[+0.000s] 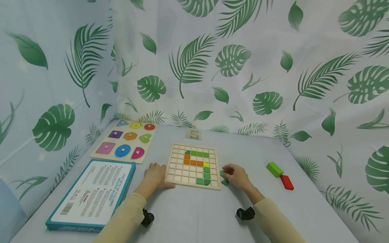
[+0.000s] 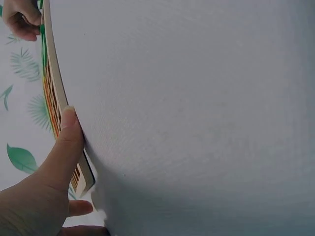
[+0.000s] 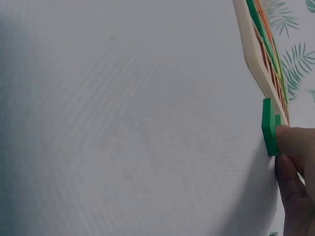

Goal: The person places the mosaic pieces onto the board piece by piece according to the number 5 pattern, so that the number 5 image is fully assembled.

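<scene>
A square wooden grid board lies mid-table, with green, orange and yellow pieces set in some of its cells. My left hand holds the board's near left corner. Its thumb lies along the front edge, while the other fingers are partly hidden past the corner. To the right of the board, my right hand pinches a small green piece between thumb and fingertips. Another green piece lies just beside those fingertips, shown edge-on as a green block. More green shows behind the hand.
A small pattern card lies behind the board. At the left are a shape puzzle with knobbed pieces and a flat blue-edged box. On the right, a green block touches a red block. Leaf-printed cloth hangs around the table.
</scene>
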The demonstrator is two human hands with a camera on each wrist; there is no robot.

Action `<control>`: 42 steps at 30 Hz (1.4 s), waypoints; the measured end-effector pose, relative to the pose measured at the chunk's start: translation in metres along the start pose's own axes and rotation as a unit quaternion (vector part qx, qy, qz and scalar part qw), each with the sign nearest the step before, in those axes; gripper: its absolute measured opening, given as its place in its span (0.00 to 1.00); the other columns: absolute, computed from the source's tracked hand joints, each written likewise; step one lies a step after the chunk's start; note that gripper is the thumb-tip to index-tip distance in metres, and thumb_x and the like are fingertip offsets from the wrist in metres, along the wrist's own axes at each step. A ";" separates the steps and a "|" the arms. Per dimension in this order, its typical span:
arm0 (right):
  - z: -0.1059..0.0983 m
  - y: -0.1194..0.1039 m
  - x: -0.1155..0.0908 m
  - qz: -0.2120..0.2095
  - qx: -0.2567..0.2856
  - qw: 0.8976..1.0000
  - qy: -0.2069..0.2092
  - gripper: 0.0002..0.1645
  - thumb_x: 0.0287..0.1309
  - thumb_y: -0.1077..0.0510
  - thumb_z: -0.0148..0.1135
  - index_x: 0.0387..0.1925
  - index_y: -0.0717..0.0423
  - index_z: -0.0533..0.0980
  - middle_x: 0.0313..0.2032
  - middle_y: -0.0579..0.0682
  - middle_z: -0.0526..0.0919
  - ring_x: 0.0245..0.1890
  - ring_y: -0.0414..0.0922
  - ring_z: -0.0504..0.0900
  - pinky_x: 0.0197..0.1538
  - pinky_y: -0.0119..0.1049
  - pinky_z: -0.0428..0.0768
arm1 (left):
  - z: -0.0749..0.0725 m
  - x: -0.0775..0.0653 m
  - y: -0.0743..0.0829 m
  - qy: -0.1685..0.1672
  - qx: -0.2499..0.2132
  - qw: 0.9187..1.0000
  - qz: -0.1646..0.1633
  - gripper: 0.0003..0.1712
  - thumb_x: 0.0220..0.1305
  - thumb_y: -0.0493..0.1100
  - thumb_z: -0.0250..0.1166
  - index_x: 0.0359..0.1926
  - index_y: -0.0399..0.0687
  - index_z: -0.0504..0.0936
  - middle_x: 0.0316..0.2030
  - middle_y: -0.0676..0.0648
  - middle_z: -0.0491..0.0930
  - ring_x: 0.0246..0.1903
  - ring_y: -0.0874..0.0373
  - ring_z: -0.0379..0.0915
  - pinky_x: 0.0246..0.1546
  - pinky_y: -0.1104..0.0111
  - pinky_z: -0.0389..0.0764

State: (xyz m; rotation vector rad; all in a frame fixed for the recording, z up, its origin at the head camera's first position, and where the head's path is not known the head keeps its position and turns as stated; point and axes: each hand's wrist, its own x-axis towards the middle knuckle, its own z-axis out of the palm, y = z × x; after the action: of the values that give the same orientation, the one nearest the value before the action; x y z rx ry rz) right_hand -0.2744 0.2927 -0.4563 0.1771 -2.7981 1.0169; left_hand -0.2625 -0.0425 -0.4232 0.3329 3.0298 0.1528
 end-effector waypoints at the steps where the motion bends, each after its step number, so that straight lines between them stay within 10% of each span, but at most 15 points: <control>1: 0.000 0.001 -0.001 0.000 -0.001 1.000 0.002 0.15 0.50 0.67 0.66 0.43 0.62 0.78 0.37 0.52 0.82 0.38 0.48 0.80 0.43 0.42 0.79 | 0.001 0.000 -0.001 0.002 0.000 1.000 0.001 0.50 0.39 0.71 0.70 0.53 0.37 0.73 0.39 0.34 0.73 0.42 0.44 0.70 0.40 0.53 0.78; 12: -0.002 -0.007 0.001 -0.062 0.031 0.996 0.061 0.16 0.49 0.71 0.66 0.43 0.66 0.77 0.38 0.57 0.82 0.41 0.52 0.81 0.44 0.42 0.80 | 0.001 0.000 -0.005 0.002 0.020 1.000 0.014 0.48 0.39 0.72 0.70 0.50 0.37 0.77 0.38 0.35 0.76 0.42 0.42 0.73 0.40 0.54 0.78; 42: 0.045 -0.062 0.002 -0.124 0.088 0.988 0.016 0.15 0.46 0.69 0.69 0.40 0.64 0.78 0.34 0.49 0.82 0.33 0.42 0.81 0.39 0.34 0.81 | -0.003 0.002 -0.001 0.002 0.040 0.999 0.012 0.49 0.39 0.74 0.68 0.50 0.39 0.77 0.37 0.37 0.75 0.39 0.46 0.71 0.37 0.56 0.78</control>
State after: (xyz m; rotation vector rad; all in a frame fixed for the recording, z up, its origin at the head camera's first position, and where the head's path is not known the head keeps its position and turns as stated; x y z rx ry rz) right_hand -0.2715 0.2160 -0.4511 0.5113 -2.5731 1.1893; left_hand -0.2649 -0.0428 -0.4207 0.3750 3.0427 0.0326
